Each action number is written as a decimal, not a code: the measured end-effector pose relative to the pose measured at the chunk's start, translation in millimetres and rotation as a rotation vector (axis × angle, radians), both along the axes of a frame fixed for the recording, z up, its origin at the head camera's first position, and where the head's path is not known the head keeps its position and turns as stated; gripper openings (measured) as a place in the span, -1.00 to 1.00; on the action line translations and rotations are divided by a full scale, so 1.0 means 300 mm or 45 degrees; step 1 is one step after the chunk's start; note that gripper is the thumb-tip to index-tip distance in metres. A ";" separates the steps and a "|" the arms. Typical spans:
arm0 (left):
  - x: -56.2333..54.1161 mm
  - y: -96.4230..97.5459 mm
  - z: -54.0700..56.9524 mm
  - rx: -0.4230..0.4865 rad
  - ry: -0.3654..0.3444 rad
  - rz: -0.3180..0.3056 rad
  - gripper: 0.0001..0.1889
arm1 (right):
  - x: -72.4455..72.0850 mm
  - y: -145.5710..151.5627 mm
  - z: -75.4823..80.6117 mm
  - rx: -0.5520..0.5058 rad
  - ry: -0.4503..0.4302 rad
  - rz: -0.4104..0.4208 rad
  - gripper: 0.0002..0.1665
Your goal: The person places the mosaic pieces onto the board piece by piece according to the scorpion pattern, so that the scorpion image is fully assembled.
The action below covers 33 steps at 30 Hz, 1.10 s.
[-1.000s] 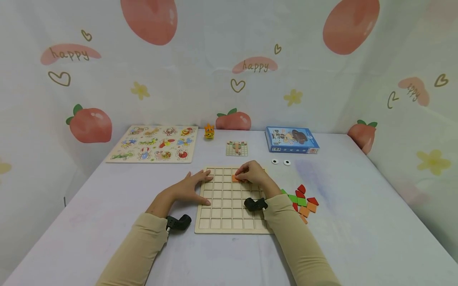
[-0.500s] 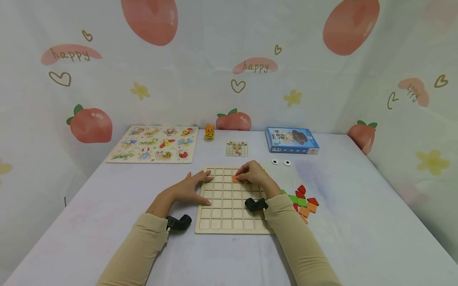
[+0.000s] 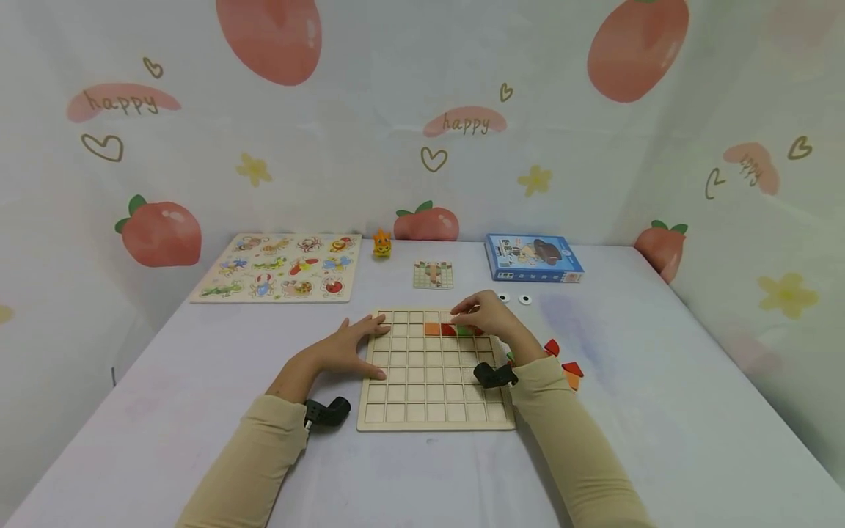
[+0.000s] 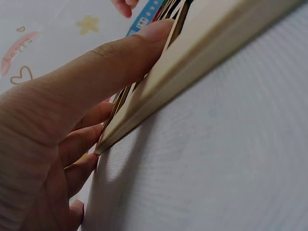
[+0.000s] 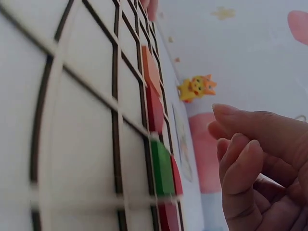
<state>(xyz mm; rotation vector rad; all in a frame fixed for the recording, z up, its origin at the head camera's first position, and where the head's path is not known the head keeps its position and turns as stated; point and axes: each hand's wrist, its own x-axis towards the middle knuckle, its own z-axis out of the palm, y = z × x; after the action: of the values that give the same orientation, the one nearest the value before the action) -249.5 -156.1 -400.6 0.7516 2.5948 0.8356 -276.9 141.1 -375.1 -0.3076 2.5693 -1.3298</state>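
A wooden grid board lies on the table. In its second row from the back sit an orange square tile, a red tile and a green tile, with another red piece beyond the green. My left hand rests at the board's left edge, thumb on the rim and fingers spread toward the back corner. Just over the row hovers my right hand; the right wrist view shows its fingers loosely curled, nothing between them, apart from the tiles. It covers the board's back right corner.
Loose red and orange tiles lie right of the board, partly behind my right sleeve. Farther back are two eye discs, a pattern card, a blue box, a small orange toy and an insect puzzle.
My right hand has let go of the orange tile and moved right, uncovering the red and green tiles beside it. The left hand stays at the board's edge.
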 end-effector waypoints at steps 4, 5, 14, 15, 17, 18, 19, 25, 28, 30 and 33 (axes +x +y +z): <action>0.001 0.000 0.000 0.003 -0.002 -0.003 -0.04 | 0.016 0.065 0.013 0.048 0.002 -0.022 -0.71; 0.002 -0.001 0.000 0.004 -0.001 -0.004 -0.04 | 0.019 0.080 0.015 0.068 0.008 -0.026 -0.70; 0.007 -0.002 0.006 -0.002 0.009 -0.004 -0.05 | 0.037 0.208 0.017 0.142 -0.001 -0.108 -0.69; 0.007 -0.001 0.007 0.000 0.011 -0.006 -0.05 | 0.039 0.222 0.017 0.156 -0.001 -0.110 -0.68; 0.007 -0.001 0.007 0.003 0.014 -0.010 -0.05 | 0.043 0.250 0.018 0.175 -0.005 -0.116 -0.67; 0.007 0.000 0.008 0.004 0.014 -0.012 -0.05 | 0.045 0.264 0.019 0.186 -0.003 -0.117 -0.66; 0.007 0.000 0.008 0.005 0.012 -0.013 -0.05 | 0.047 0.279 0.019 0.193 -0.002 -0.117 -0.65; 0.006 0.001 0.007 -0.001 0.013 -0.007 -0.05 | 0.061 0.353 0.015 0.203 0.005 -0.141 -0.61; 0.003 0.002 0.007 0.001 0.012 -0.008 -0.05 | 0.071 0.385 0.013 0.212 0.003 -0.157 -0.60; 0.002 0.002 0.006 0.001 0.010 -0.010 -0.05 | 0.077 0.406 0.010 0.221 -0.007 -0.162 -0.58; -0.001 0.001 0.002 0.004 0.010 -0.013 -0.05 | 0.086 0.437 0.000 0.224 -0.016 -0.170 -0.57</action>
<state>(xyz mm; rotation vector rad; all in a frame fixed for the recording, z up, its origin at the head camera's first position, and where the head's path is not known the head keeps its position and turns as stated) -249.7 -155.9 -400.0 0.7700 2.5948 0.8351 -251.1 272.1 -375.0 -0.0970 2.7140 -1.1310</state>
